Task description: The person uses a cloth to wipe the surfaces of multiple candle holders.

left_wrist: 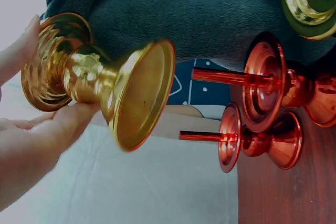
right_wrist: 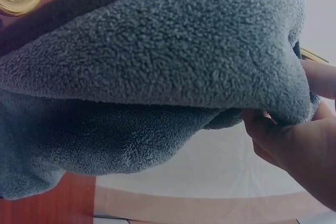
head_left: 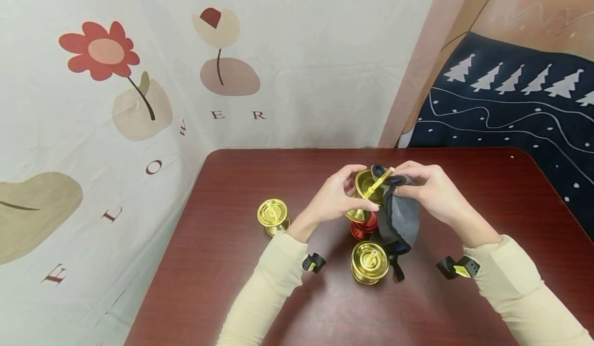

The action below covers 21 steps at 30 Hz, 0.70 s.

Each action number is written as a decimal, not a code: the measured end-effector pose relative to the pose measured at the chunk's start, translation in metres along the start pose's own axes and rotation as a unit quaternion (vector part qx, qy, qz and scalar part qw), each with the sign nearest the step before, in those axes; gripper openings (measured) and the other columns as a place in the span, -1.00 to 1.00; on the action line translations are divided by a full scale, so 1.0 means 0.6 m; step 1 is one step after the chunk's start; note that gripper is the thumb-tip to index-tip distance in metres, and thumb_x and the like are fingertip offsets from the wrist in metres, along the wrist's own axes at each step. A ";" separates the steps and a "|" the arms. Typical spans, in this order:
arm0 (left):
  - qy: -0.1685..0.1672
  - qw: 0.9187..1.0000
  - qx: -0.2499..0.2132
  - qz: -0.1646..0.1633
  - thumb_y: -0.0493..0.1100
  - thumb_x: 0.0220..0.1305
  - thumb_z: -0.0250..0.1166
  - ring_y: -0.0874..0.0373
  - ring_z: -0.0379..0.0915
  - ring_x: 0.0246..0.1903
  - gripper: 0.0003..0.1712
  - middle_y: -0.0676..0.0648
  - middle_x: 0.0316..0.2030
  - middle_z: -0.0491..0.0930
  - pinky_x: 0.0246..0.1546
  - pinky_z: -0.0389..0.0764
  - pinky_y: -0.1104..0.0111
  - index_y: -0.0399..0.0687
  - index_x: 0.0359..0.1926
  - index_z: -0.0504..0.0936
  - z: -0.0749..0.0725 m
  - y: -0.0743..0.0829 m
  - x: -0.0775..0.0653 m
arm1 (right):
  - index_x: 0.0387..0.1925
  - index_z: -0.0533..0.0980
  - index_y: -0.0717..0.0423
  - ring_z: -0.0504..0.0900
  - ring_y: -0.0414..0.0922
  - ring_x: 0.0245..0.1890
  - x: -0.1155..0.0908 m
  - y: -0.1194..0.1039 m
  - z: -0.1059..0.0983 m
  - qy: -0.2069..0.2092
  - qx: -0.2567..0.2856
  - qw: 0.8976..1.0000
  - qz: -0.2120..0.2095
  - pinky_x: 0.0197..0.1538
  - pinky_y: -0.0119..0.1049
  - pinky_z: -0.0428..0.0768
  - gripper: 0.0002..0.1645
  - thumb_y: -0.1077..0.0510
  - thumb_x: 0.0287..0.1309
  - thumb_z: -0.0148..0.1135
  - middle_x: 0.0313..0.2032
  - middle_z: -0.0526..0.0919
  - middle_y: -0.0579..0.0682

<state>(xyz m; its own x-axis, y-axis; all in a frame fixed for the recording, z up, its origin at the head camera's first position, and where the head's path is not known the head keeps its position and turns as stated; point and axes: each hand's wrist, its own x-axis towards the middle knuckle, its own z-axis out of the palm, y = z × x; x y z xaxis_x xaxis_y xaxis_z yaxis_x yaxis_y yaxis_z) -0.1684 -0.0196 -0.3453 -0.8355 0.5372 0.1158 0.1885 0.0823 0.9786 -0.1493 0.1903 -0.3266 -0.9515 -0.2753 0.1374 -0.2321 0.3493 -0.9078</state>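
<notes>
My left hand (head_left: 335, 195) holds a gold candlestick (left_wrist: 86, 74) up off the table, fingers and thumb around it below its dish. The candlestick leans, its spike pointing toward my right hand and its flared base showing in the left wrist view. With thumb and fingers my right hand (head_left: 433, 188) pinches a grey fleece cloth (head_left: 405, 217) with dark edging. A fold of the cloth lies against the dish beside the spike, while the rest hangs down toward the table. The right wrist view shows mostly fleece, which hides nearly all of the candlestick.
Two red candlesticks (left_wrist: 252, 141) stand under the held one, mostly covered in the head view. One gold candlestick (head_left: 369, 262) stands nearer me, close to the hanging cloth. Another gold candlestick (head_left: 273, 214) is left of my left wrist. Printed curtains (head_left: 325, 78) border the reddish-brown table (head_left: 223, 294).
</notes>
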 end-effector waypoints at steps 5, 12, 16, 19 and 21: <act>-0.037 0.999 -0.022 -0.008 -0.47 -0.07 0.37 0.08 0.45 -0.01 -0.16 -0.34 0.04 0.44 -0.03 0.46 0.42 -0.43 0.24 0.17 -0.004 0.000 -0.001 | -0.17 0.56 0.37 0.45 -0.16 -0.17 0.002 0.002 -0.002 0.003 -0.001 1.000 0.008 -0.20 -0.46 0.52 -0.71 0.43 -0.03 0.25 -0.26 0.55 -0.03; -0.056 0.998 0.009 -0.009 -0.42 0.01 0.34 0.04 0.38 0.08 -0.21 -0.30 0.15 0.34 0.02 0.41 0.43 -0.40 0.26 0.17 -0.009 0.003 -0.002 | -0.22 0.56 0.40 0.46 -0.17 -0.21 0.006 0.008 -0.001 0.009 0.005 1.000 -0.003 -0.24 -0.46 0.53 -0.74 0.44 -0.05 0.26 -0.31 0.55 -0.06; -0.033 0.998 0.060 0.008 -0.38 -0.01 0.37 0.08 0.44 -0.01 -0.21 -0.25 0.07 0.42 -0.01 0.42 0.47 -0.37 0.24 0.21 -0.001 -0.004 -0.004 | -0.21 0.57 0.36 0.46 -0.18 -0.21 0.004 0.012 0.004 0.012 -0.017 1.000 0.020 -0.23 -0.46 0.52 -0.74 0.39 -0.03 0.28 -0.28 0.56 -0.02; 0.016 0.993 0.117 0.018 -0.31 -0.01 0.39 0.10 0.45 -0.06 -0.22 -0.21 0.04 0.45 -0.05 0.43 0.50 -0.35 0.23 0.24 0.006 -0.009 -0.006 | -0.21 0.59 0.28 0.46 -0.17 -0.22 -0.002 0.012 0.013 0.014 -0.051 0.998 0.039 -0.23 -0.46 0.51 -0.75 0.35 -0.02 0.29 -0.26 0.56 0.03; 0.056 0.986 0.152 0.025 -0.28 -0.04 0.42 0.09 0.46 -0.12 -0.21 -0.19 -0.01 0.47 -0.11 0.45 0.48 -0.34 0.21 0.26 0.011 -0.011 -0.006 | -0.22 0.61 0.26 0.47 -0.15 -0.23 -0.006 0.010 0.020 0.016 -0.066 0.997 0.042 -0.24 -0.44 0.51 -0.76 0.33 -0.02 0.30 -0.27 0.57 0.05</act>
<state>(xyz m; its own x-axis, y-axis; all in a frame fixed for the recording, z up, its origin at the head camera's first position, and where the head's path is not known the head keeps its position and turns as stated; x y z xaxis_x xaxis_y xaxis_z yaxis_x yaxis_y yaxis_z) -0.1633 -0.0169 -0.3532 -0.8698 0.4523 0.1971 0.3626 0.3152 0.8770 -0.1450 0.1824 -0.3374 -0.9742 -0.2120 0.0768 -0.1734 0.4863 -0.8564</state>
